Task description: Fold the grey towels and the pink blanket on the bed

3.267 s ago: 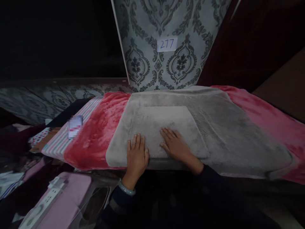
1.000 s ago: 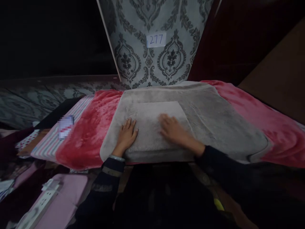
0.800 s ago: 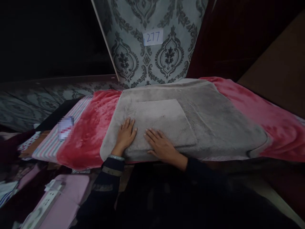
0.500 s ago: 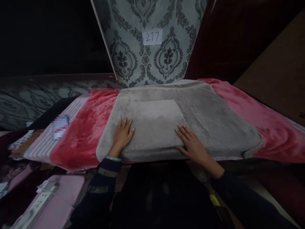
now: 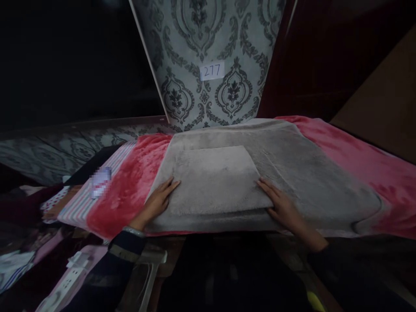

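Observation:
A folded grey plush cloth (image 5: 216, 182) lies flat on a larger grey plush blanket (image 5: 325, 190). My left hand (image 5: 160, 197) rests at its left edge, fingers stretched out and thumb side facing the cloth. At the opposite edge, my right hand (image 5: 282, 206) touches the cloth's right side near the front corner, its fingers extended. Both hands are open and grip nothing. Beneath the grey blanket spreads a red plush blanket (image 5: 130, 173), showing on both sides.
A striped cloth (image 5: 78, 203) with a blurred item sticks out at the left. Behind are a dark screen (image 5: 78, 60) and patterned wallpaper with a paper marked 277 (image 5: 212, 70). A white power strip (image 5: 66, 281) lies at the lower left.
My left hand has moved from the top of the folded cloth to its left edge. My right hand has shifted to the right edge. The camera view has tilted up slightly.

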Tool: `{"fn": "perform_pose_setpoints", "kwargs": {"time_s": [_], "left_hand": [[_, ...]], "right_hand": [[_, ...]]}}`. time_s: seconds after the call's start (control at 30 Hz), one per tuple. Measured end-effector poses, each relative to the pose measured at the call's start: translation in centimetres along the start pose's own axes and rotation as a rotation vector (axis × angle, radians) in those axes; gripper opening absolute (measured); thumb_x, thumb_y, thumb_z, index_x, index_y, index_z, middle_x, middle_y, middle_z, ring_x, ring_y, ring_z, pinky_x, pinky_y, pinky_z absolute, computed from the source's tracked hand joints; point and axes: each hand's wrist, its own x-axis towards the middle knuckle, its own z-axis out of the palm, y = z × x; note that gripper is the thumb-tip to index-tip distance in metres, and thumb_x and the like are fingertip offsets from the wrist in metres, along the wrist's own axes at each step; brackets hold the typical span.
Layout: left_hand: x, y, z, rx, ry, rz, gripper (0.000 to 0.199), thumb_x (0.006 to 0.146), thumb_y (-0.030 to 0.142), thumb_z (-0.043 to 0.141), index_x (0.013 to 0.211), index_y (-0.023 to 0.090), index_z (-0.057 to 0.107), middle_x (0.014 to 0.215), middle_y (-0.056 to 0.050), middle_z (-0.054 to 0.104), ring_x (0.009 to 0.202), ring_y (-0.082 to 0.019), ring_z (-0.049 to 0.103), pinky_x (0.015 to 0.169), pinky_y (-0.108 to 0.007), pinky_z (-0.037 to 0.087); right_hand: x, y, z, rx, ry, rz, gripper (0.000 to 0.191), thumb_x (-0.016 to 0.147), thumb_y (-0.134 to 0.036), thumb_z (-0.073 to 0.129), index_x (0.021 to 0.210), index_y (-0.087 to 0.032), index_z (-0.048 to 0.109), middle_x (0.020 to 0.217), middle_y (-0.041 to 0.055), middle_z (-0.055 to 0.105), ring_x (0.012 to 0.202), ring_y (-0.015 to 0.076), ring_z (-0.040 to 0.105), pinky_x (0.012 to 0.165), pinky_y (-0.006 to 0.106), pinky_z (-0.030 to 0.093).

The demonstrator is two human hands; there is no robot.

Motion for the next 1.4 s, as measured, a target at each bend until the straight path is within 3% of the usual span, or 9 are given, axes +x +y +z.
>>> {"fn": "perform_pose_setpoints", "kwargs": {"time_s": [0.2,0.37,0.5,0.67,0.83,1.0,1.23,1.4], "left_hand": [[0.9,-0.2,-1.5,0.133,-0.109,0.156,0.09,0.079,-0.004,0.049,0.159,0.034,0.032,0.167,-0.007,0.03,0.148,-0.027,0.041,0.12,-0.05,0.039],[1.6,-0.4,-1.2,0.2,-0.13,0.168,0.089,0.077,-0.008,0.047,0.157,0.03,0.038,0.165,-0.009,0.035,0.146,-0.028,0.044,0.118,-0.05,0.041],[1.4,-0.3,-1.2,0.195,-0.16,0.193,0.099,0.071,-0.012,0.045,0.159,0.03,0.032,0.165,-0.011,0.034,0.145,-0.029,0.044,0.116,-0.05,0.043],[1.3,-0.5,-1.7,0.119,-0.185,0.257,0.109,0.068,-0.009,0.05,0.161,0.038,0.021,0.17,-0.006,0.024,0.149,-0.029,0.039,0.119,-0.051,0.04],[2.1,-0.6,-2.0,0.211,-0.219,0.284,0.101,0.074,-0.003,0.054,0.162,0.035,0.022,0.169,-0.007,0.025,0.146,-0.03,0.043,0.117,-0.049,0.041],[2.8,-0.5,-1.6,0.37,-0.223,0.295,0.074,0.088,0.002,0.044,0.157,0.028,0.036,0.162,-0.013,0.039,0.133,-0.03,0.056,0.11,-0.048,0.045],[3.0,-1.1,-1.1,0.374,-0.155,0.285,0.06,0.09,0.006,0.043,0.146,0.025,0.053,0.151,-0.015,0.053,0.13,-0.029,0.056,0.108,-0.048,0.044],[4.3,-0.8,-1.3,0.306,-0.013,0.317,0.044,0.095,0.013,0.044,0.132,0.026,0.065,0.132,-0.014,0.065,0.118,-0.026,0.058,0.102,-0.046,0.047]], "right_hand": [[1.0,1.4,0.4,0.005,0.005,-0.06,0.107,0.068,0.002,0.048,0.164,-0.036,0.018,0.165,0.0047,0.033,0.144,0.0278,0.044,0.111,0.047,0.048],[1.9,1.9,0.4,0.021,0.024,-0.082,0.084,0.086,-0.009,0.053,0.162,-0.036,0.027,0.164,0.0061,0.036,0.142,0.0278,0.046,0.11,0.046,0.049],[2.8,2.2,-0.4,-0.027,-0.09,-0.059,0.077,0.087,-0.013,0.055,0.159,-0.035,0.037,0.164,0.0049,0.034,0.14,0.0295,0.048,0.108,0.047,0.049],[3.6,2.6,-1.2,-0.057,-0.181,-0.113,0.089,0.08,-0.003,0.051,0.159,-0.039,0.034,0.164,0.001,0.033,0.141,0.0277,0.047,0.111,0.048,0.047],[4.0,3.0,-0.9,-0.126,-0.19,-0.189,0.1,0.075,0.008,0.041,0.161,-0.041,0.026,0.165,-0.0014,0.031,0.142,0.0238,0.047,0.111,0.047,0.047],[4.5,3.1,-0.9,-0.178,-0.205,-0.222,0.098,0.073,0.008,0.041,0.161,-0.034,0.031,0.162,0.0037,0.038,0.139,0.0259,0.049,0.109,0.048,0.049],[4.9,2.9,-0.9,-0.131,-0.187,-0.186,0.094,0.075,0.006,0.038,0.159,-0.034,0.035,0.158,0.0044,0.045,0.138,0.025,0.051,0.108,0.05,0.05],[5.8,3.1,-0.6,-0.03,-0.155,-0.212,0.075,0.079,-0.003,0.043,0.148,-0.029,0.054,0.146,0.0068,0.059,0.129,0.0254,0.057,0.108,0.051,0.049]]}}
